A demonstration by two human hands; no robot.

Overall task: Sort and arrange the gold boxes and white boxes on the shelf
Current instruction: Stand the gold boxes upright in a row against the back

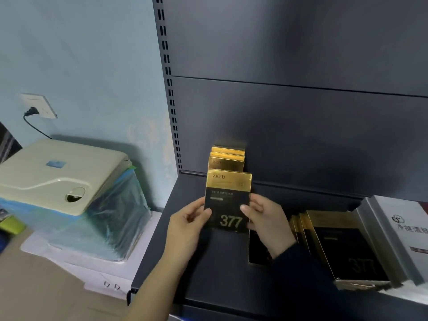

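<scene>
Both hands, left hand (188, 218) and right hand (266, 216), pinch the upright gold box (228, 201) by its side edges, directly before the standing gold row (228, 158) behind it on the shelf (185, 262).

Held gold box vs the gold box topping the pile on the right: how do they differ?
The held gold box stands upright, gripped by the left hand and right hand; the pile's top gold box lies tilted back on other boxes, untouched. The held box is in front of the upright gold row; the pile box sits beside a white box. Both show a gold band, black panel and 377.
</scene>
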